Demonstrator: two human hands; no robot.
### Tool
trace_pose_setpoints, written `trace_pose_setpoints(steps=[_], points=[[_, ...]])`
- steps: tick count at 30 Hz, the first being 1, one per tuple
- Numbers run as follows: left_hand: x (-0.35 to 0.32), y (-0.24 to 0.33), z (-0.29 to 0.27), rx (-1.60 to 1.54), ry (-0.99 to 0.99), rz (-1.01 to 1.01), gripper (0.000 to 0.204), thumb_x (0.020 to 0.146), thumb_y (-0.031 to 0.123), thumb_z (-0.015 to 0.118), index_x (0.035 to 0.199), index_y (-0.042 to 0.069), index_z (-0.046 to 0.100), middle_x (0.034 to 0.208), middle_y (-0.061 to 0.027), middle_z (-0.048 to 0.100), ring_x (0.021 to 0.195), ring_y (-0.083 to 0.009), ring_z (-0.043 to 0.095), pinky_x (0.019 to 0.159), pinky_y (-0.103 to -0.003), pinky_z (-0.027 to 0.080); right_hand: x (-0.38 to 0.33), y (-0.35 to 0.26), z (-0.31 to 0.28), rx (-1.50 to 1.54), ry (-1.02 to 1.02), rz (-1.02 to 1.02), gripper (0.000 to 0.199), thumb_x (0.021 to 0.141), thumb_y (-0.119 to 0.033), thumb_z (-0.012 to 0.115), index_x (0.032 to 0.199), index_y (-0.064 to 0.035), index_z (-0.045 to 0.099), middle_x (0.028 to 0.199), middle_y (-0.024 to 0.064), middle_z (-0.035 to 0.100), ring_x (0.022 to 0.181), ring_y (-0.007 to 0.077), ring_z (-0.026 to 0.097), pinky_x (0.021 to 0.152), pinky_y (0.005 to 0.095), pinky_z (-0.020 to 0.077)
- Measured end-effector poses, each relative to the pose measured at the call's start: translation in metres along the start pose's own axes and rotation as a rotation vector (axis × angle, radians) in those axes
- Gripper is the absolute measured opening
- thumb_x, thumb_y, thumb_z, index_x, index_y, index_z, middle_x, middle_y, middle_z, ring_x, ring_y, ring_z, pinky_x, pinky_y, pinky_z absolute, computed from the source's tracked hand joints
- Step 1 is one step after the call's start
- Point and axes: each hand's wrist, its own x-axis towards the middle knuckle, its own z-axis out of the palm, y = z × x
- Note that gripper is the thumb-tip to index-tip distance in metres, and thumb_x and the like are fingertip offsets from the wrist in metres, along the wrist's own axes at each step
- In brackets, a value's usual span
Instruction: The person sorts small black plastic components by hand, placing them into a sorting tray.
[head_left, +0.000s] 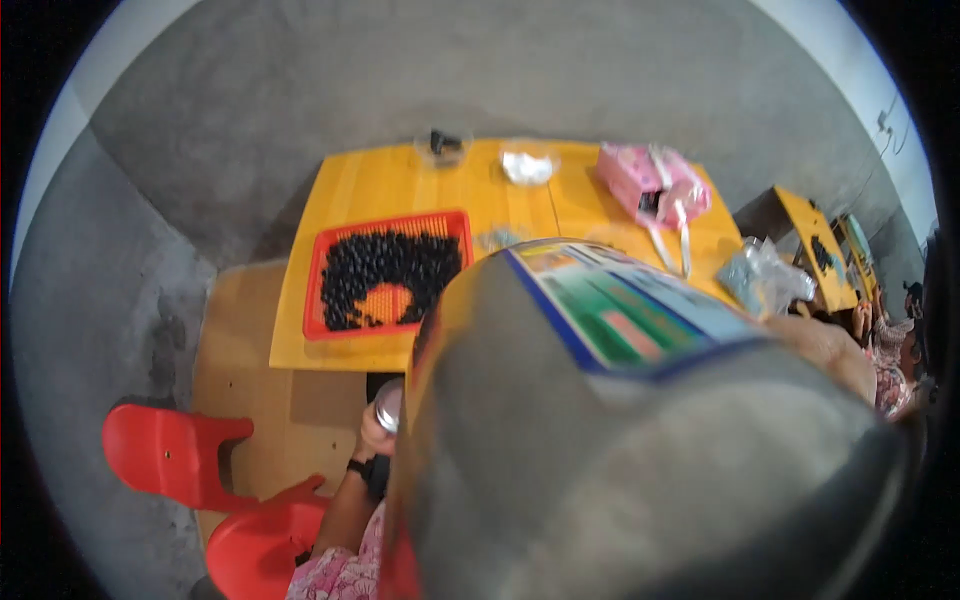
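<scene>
A: Looming right against the lens, filling the lower right of the frame: a grey container [620, 470] with a bright label [630, 305], tilting up toward the face.

B: Handling how, judging by the look?

A: Probably behaving as a stiff, smooth-walled thing, possibly slippery on the bare grey part. Guessing at light to middling weight, nothing more. Best gripping around the body, on or just below the label, where the paper is likely giving some friction.

B: And the hands?

A: Left hand [378, 425], at lower centre, curling closed around a small silvery round cap [389, 405], just beside the container's left edge, with a dark wristband [360, 468] showing below. Right hand [835, 355], at the right edge of the container, showing only as a skin-toned patch; touching the container apparently, but not telling whether clasping or merely resting.

B: Anything else getting lost?

A: Plenty. Blurring badly at this closeness, so not making out the container's mouth or material. Hiding the near right part of the yellow table [400, 185]. Beyond, in the upper middle, sitting well apart: a red basket [320, 290] holding small black pieces [385, 265], too small to identify, a pink bag [650, 180] at the upper right, and a clear plastic bag [765, 272] by the table's right end. Peeking in at lower left: red chairs [170, 450], partly cut off.
</scene>
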Motion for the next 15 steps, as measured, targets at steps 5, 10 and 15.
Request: trace_pose_setpoints(steps=[5, 10, 15], points=[[-0.009, -0.004, 0.001, 0.065, 0.023, 0.064, 0.038, 0.090, 0.025, 0.046, 0.119, 0.002, 0.053, 0.116, -0.0110, 0.059, 0.107, -0.0261, 0.057, 0.093, -0.042, 0.046, -0.029, 0.036, 0.008, 0.092, 0.209, 0.442, 0.028, 0.087, -0.021, 0.057, 0.070, 0.0013, 0.058, 0.069, 0.0081, 0.057, 0.053, 0.0134, 0.050, 0.047, 0.0273, 0.0376], [-0.026, 0.010, 0.051, 0.067, -0.040, 0.039, 0.042, 0.091, 0.022, 0.051, 0.127, 0.001, 0.046, 0.121, -0.0123, 0.056, 0.107, -0.0247, 0.057, 0.096, -0.037, 0.044, -0.061, 0.053, 0.013, -0.032, 0.380, 0.948, 0.023, 0.090, -0.019, 0.055, 0.075, -0.0009, 0.056, 0.067, -0.0013, 0.049, 0.054, 0.0030, 0.042, 0.047, 0.0183, 0.0314], [-0.032, 0.056, 0.151, 0.383, -0.206, 0.267, 0.022, 0.088, 0.020, 0.059, 0.101, 0.003, 0.053, 0.099, -0.0050, 0.059, 0.086, -0.0119, 0.058, 0.077, -0.024, 0.047, -0.107, 0.088, 0.027, -0.101, 0.491, 0.981, 0.022, 0.092, -0.020, 0.055, 0.077, -0.0032, 0.056, 0.067, -0.0030, 0.050, 0.056, 0.0015, 0.044, 0.046, 0.0174, 0.0328]])
